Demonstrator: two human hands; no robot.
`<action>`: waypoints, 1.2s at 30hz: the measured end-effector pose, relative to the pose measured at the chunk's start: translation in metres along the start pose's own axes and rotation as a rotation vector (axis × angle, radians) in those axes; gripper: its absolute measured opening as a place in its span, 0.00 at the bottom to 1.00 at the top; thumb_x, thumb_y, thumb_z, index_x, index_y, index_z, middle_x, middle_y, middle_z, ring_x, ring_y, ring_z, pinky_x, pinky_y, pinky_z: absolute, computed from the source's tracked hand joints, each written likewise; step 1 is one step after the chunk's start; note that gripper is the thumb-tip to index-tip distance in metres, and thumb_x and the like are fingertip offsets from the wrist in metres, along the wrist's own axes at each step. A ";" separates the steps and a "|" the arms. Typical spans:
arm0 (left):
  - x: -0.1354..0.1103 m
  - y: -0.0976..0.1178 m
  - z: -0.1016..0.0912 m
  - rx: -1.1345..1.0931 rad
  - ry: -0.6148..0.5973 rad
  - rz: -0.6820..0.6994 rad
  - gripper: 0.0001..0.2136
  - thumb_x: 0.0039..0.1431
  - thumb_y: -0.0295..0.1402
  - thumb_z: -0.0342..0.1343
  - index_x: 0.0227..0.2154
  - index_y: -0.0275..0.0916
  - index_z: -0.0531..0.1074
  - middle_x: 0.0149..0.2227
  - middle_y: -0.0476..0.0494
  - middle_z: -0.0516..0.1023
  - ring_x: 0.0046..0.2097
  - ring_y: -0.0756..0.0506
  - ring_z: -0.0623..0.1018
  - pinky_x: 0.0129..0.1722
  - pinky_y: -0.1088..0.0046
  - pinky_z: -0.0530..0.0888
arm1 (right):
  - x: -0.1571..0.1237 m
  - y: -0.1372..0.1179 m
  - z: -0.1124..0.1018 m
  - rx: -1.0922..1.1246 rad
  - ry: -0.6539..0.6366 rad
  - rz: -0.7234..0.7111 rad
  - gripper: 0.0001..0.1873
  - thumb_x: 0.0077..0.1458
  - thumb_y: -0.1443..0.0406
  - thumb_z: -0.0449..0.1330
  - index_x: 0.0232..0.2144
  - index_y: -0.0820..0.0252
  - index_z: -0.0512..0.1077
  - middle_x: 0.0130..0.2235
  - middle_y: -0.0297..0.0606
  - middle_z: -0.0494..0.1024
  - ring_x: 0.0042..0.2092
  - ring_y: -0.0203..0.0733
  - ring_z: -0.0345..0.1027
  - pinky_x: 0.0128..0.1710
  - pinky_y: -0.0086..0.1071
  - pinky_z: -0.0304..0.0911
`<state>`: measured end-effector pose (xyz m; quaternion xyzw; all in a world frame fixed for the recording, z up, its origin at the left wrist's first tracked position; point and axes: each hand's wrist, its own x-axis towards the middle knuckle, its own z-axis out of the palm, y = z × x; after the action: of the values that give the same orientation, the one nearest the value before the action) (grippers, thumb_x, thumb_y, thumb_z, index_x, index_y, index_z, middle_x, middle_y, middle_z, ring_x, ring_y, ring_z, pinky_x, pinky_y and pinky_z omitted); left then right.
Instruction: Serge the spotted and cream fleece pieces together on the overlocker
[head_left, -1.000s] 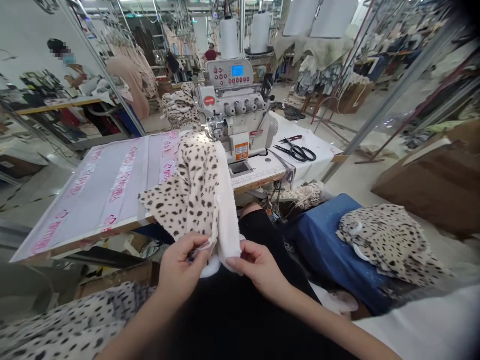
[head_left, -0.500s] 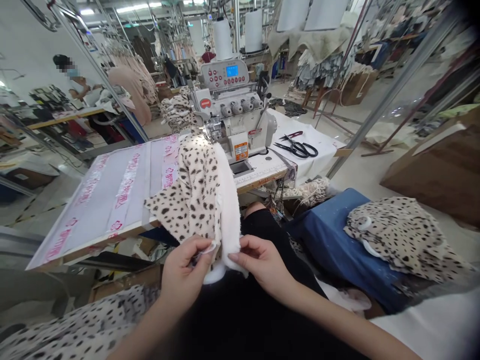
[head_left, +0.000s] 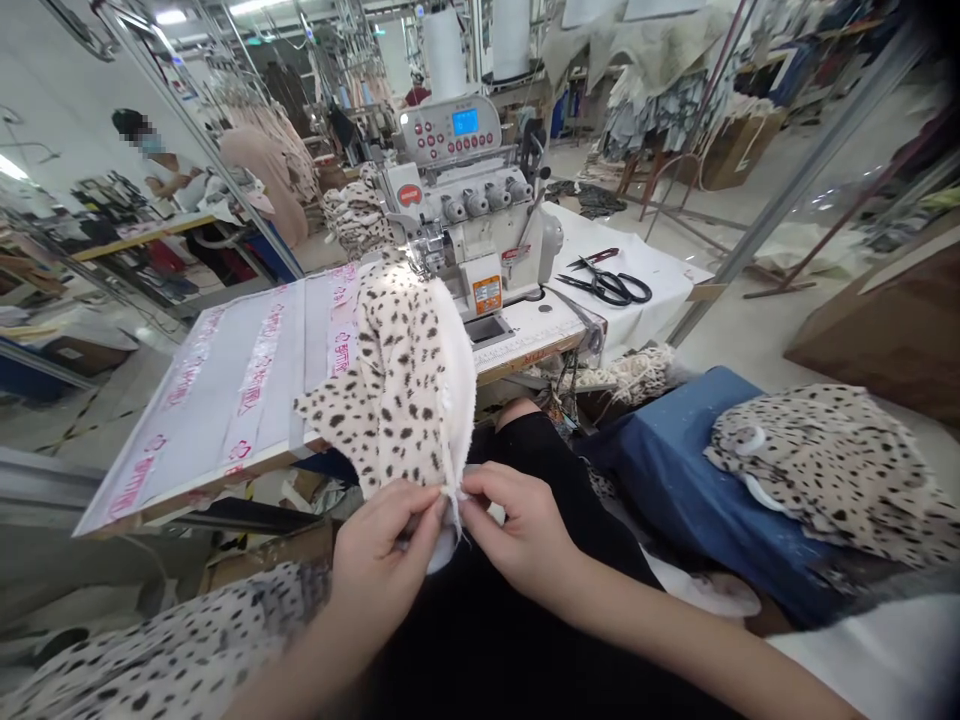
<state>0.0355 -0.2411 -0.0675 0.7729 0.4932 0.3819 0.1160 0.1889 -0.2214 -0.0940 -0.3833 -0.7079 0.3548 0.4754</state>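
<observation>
A fluffy cream fabric piece with dark spots [head_left: 401, 390] runs from under the head of the overlock sewing machine [head_left: 480, 230] down over the table edge towards my lap. Along its right side shows a plain white strip [head_left: 461, 385]. My left hand [head_left: 386, 550] pinches the fabric's lower edge between thumb and fingertips. Right beside it, my right hand [head_left: 517, 525] pinches the same edge, the fingertips of both hands almost touching. The fabric's far end lies at the machine's lit needle area, where the presser foot is not clear to see.
Black scissors [head_left: 611, 287] and red-handled snips [head_left: 596, 257] lie right of the machine. More spotted fabric [head_left: 832, 470] rests on a blue-covered surface [head_left: 660, 420] at right, and another spotted pile [head_left: 172, 650] is at lower left. A co-worker [head_left: 161, 170] stands at the far left.
My hands have come together, bringing the white strip and the spotted fabric's edge against each other. The right hand has shifted slightly left; the view has turned a little.
</observation>
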 end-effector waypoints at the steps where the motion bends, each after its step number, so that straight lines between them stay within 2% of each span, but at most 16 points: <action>1: 0.000 0.000 0.001 0.002 0.001 0.008 0.06 0.53 0.24 0.52 0.33 0.36 0.71 0.29 0.49 0.72 0.31 0.53 0.72 0.31 0.80 0.69 | 0.000 0.000 -0.001 -0.017 -0.006 -0.022 0.07 0.52 0.70 0.52 0.29 0.64 0.71 0.25 0.35 0.68 0.28 0.34 0.62 0.28 0.27 0.57; 10: -0.001 0.001 0.003 0.013 -0.022 0.061 0.08 0.53 0.21 0.52 0.35 0.36 0.70 0.30 0.49 0.72 0.33 0.55 0.71 0.33 0.81 0.69 | -0.004 0.002 -0.003 -0.097 -0.003 -0.074 0.08 0.53 0.71 0.52 0.30 0.65 0.71 0.27 0.38 0.71 0.29 0.35 0.64 0.29 0.28 0.58; 15: 0.000 0.000 0.006 0.012 -0.032 0.097 0.07 0.53 0.22 0.53 0.35 0.36 0.69 0.29 0.49 0.71 0.32 0.55 0.71 0.32 0.81 0.69 | -0.004 -0.005 -0.006 -0.111 -0.064 -0.053 0.08 0.53 0.70 0.50 0.29 0.65 0.69 0.27 0.39 0.70 0.29 0.37 0.62 0.30 0.29 0.58; 19: 0.003 -0.001 0.006 0.033 -0.049 0.101 0.05 0.53 0.23 0.53 0.34 0.36 0.68 0.27 0.49 0.70 0.29 0.54 0.70 0.29 0.80 0.67 | -0.003 -0.012 -0.013 -0.043 -0.151 -0.018 0.08 0.51 0.70 0.49 0.27 0.64 0.67 0.26 0.37 0.68 0.28 0.36 0.61 0.29 0.29 0.56; 24: 0.007 -0.003 0.001 0.005 -0.121 0.113 0.06 0.54 0.23 0.51 0.34 0.37 0.68 0.26 0.50 0.68 0.28 0.54 0.69 0.28 0.80 0.66 | 0.002 -0.009 -0.018 0.118 -0.212 0.091 0.10 0.53 0.70 0.48 0.28 0.64 0.69 0.26 0.35 0.68 0.30 0.36 0.63 0.32 0.29 0.57; 31: 0.006 -0.004 0.002 -0.013 -0.090 -0.017 0.03 0.55 0.26 0.51 0.29 0.37 0.69 0.24 0.51 0.68 0.27 0.55 0.68 0.27 0.81 0.65 | 0.004 -0.005 -0.015 0.117 -0.216 0.123 0.10 0.53 0.70 0.49 0.30 0.64 0.71 0.26 0.35 0.69 0.30 0.36 0.63 0.32 0.28 0.58; 36: 0.007 -0.003 0.001 0.020 -0.046 -0.063 0.04 0.55 0.27 0.50 0.28 0.37 0.69 0.25 0.52 0.70 0.28 0.55 0.70 0.27 0.82 0.66 | 0.003 -0.005 -0.013 0.054 -0.197 0.051 0.09 0.54 0.71 0.50 0.31 0.62 0.71 0.27 0.35 0.71 0.29 0.34 0.64 0.30 0.27 0.60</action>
<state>0.0363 -0.2333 -0.0664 0.7668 0.5183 0.3550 0.1316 0.1991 -0.2192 -0.0848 -0.3514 -0.7315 0.4217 0.4045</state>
